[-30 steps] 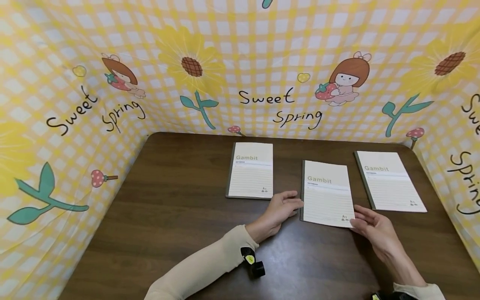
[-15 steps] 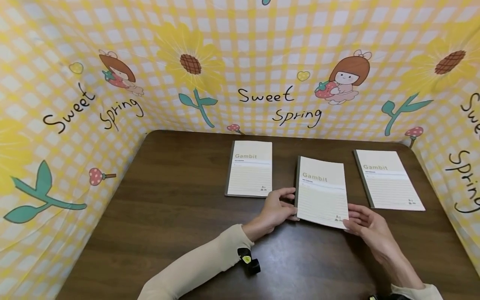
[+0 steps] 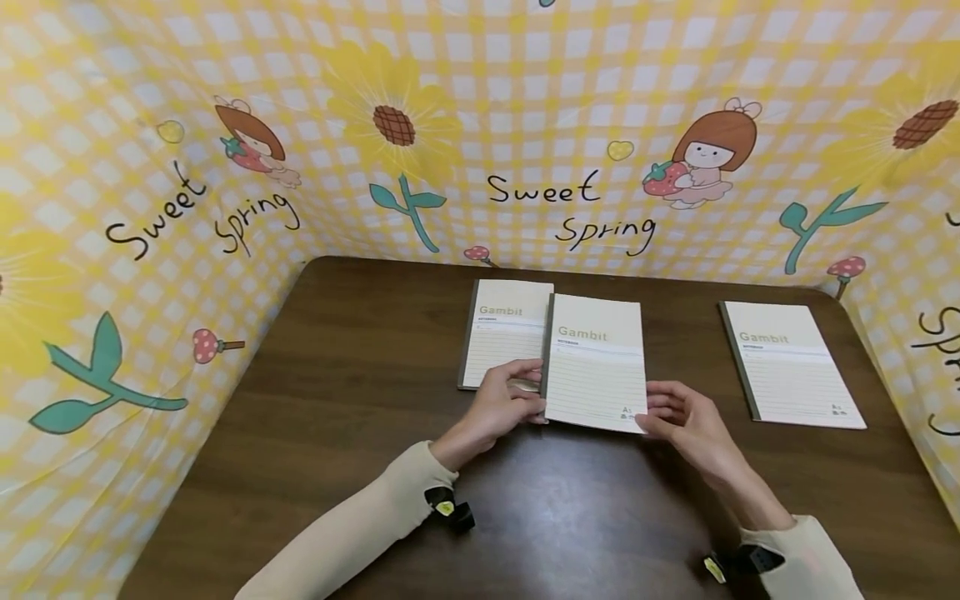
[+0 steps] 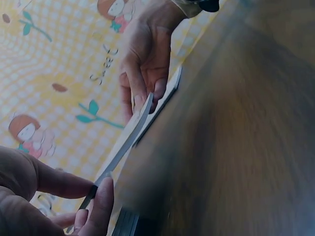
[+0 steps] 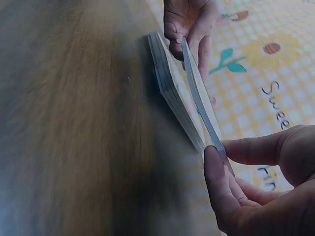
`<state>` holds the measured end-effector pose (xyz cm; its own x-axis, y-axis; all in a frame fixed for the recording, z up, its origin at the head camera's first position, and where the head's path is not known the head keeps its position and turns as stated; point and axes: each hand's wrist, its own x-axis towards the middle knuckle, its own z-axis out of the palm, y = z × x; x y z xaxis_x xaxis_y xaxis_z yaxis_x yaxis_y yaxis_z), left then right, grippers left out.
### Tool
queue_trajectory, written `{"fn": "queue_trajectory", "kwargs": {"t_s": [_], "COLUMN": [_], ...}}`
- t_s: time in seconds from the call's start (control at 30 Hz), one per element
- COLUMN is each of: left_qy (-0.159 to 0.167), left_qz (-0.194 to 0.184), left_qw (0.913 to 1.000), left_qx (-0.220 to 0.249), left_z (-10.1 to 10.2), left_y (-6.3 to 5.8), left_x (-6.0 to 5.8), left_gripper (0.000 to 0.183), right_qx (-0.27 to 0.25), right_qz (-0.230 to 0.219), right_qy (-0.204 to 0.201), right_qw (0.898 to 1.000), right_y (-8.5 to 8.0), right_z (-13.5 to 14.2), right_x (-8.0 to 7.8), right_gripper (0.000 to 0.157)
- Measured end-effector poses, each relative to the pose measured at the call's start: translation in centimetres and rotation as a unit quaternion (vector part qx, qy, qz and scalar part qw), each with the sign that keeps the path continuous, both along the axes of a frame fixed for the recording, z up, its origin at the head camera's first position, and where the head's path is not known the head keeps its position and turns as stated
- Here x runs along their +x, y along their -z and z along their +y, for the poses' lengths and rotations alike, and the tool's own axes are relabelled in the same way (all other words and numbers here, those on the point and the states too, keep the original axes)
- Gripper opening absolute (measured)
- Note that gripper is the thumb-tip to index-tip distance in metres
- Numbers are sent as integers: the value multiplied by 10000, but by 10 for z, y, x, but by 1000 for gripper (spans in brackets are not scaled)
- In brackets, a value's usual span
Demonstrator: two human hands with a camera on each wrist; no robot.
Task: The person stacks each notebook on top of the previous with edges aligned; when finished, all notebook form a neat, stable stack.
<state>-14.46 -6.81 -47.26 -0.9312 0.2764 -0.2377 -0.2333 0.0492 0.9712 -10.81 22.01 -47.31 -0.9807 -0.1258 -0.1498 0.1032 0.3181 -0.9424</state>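
A cream notebook (image 3: 596, 362) marked "Gambit", with a dark spine, is held off the table between both hands. My left hand (image 3: 497, 404) pinches its spine side near the lower corner. At the opposite lower corner, my right hand (image 3: 697, 429) grips the edge between thumb and fingers. The held notebook bends slightly in the right wrist view. Behind it to the left lies a pile of matching notebooks (image 5: 170, 91), partly covered by the held one and the left hand in the head view.
Another "Gambit" notebook (image 3: 791, 362) lies near the right edge of the brown wooden table (image 3: 337, 467). A yellow checked cloth (image 3: 510, 108) with flowers and cartoon figures rises along the back and sides.
Both hands have lifted the notebook and carried it left, so it now overlaps the left pile in the head view. The right-hand notebook stays on the table.
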Motion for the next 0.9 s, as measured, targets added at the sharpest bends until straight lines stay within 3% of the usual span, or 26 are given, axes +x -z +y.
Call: {"fn": "queue_trajectory", "kwargs": {"t_s": [0.4, 0.9], "left_qy": [-438, -727], "left_qz": [246, 139], "left_qw": [9980, 9951], "left_qx": [-375, -655], "left_z": [-52, -98], "left_y": [-2, 2], "left_x": [-12, -42], "left_gripper": [64, 62], "right_qx": [-177, -196], "right_qz": [98, 270], "right_qy": [-357, -447], "right_qw": [9992, 9984], "right_y": [3, 14], "right_z": [-49, -98], "right_x": [-35, -73], "right_gripper": [51, 48]}}
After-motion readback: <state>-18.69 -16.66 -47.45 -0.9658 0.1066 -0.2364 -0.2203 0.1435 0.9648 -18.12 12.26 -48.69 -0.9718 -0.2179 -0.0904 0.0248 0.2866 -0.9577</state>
